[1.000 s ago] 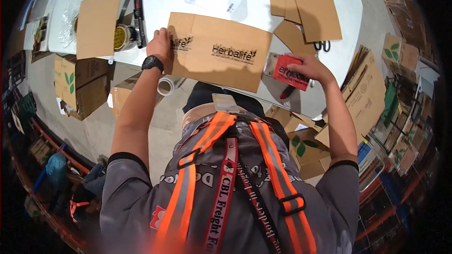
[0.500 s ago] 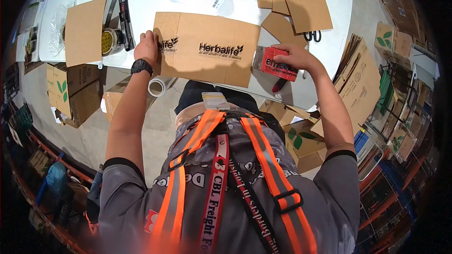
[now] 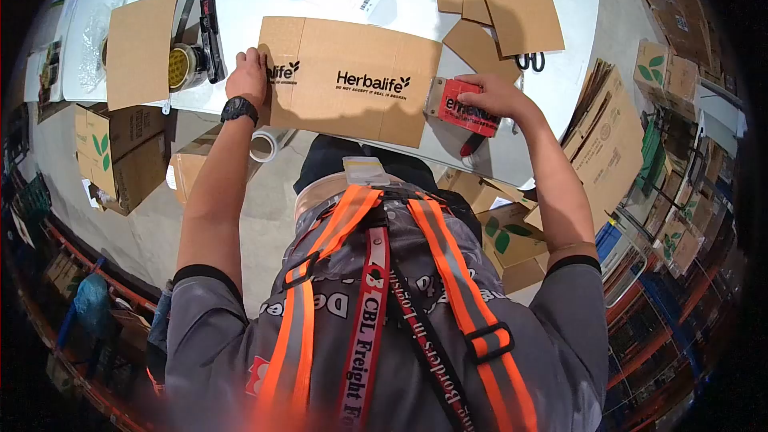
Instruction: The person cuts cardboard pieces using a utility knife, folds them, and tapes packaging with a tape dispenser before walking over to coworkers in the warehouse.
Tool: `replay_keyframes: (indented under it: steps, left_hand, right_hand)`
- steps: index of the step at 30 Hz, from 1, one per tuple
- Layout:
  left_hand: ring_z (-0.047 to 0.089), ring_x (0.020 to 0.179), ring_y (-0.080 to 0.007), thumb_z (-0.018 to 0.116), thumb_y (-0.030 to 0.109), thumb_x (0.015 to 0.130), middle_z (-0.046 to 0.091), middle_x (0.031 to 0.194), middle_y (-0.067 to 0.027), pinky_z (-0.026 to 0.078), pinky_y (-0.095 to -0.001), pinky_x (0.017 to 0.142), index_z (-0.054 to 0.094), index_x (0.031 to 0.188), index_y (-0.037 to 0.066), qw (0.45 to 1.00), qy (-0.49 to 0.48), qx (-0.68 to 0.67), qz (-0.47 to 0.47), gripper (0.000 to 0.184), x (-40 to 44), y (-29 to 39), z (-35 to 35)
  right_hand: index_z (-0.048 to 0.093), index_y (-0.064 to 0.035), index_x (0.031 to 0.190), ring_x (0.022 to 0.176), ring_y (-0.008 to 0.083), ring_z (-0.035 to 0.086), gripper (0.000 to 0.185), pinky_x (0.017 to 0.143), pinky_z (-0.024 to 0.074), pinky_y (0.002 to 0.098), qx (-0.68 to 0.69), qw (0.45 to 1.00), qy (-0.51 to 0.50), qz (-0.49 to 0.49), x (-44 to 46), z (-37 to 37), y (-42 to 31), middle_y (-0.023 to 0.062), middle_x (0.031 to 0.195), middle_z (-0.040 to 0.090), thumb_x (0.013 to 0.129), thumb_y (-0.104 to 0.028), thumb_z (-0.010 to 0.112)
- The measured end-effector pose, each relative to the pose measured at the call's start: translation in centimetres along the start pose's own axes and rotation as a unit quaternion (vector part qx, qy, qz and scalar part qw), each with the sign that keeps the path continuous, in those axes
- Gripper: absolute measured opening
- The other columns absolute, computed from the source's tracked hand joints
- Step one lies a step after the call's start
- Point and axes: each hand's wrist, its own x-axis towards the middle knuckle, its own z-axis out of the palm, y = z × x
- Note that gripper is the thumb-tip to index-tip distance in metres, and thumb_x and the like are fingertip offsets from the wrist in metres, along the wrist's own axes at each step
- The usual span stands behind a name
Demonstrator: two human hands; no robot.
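Head view: a printed cardboard piece point(image 3: 320, 108) is lying at the near edge of the tabletop point(image 3: 512, 162), between the person's hands. The left hand point(image 3: 246, 76) is resting its fingers on the piece's left edge, presumably to be steadying it; whether they are pinching or only pressing, I cannot tell. The right hand point(image 3: 494, 98) is grasping a red item point(image 3: 470, 110) just beside the piece's right edge, its thumb lying across the red face, seemingly so that the grip is leaving the metallic end free toward the cardboard. The piece's long axis is running left to right, roughly along the near edge, with its right end slanting slightly toward the body; its lettering is facing up and reading upright from the person's side. Scissors point(image 3: 530, 61) and loose cardboard sheets point(image 3: 524, 16) are lying toward the tabletop's far right corner, perhaps to be leaving working room.
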Motion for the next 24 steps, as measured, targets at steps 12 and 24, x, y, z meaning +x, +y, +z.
replay_keyframes:
  steps: [12, 24]
  left_hand:
    - [0.060, 0.080, -0.0388, 0.041, 0.035, 0.095, 0.058, 0.093, -0.0193, 0.049, -0.0474, 0.066, 0.046, 0.096, 0.007, 0.998, 0.055, 0.001, -0.009, 0.029, 0.2, -0.4, 0.3]
    - [0.029, 0.133, -0.0358, 0.062, 0.048, 0.079, 0.034, 0.141, -0.0217, 0.022, -0.0466, 0.109, 0.036, 0.134, -0.003, 0.893, -0.007, -0.178, 0.413, 0.080, -10.5, 19.5, 4.7]
  right_hand:
    - [0.059, -0.0066, 0.120, 0.090, 0.0253, 0.064, 0.048, 0.082, 0.0482, 0.0345, -0.002, 0.999, 0.034, -0.001, 0.4, 0.6, 0.4, 0.0161, 0.101, 0.067, 0.078, -0.028, 0.065]
    - [0.060, -0.0043, 0.117, 0.086, 0.0199, 0.063, 0.043, 0.079, 0.0481, 0.0329, 0.025, 0.999, 0.020, -0.030, 0.4, 0.4, 0.7, 0.0131, 0.095, 0.068, 0.079, -0.025, 0.064]
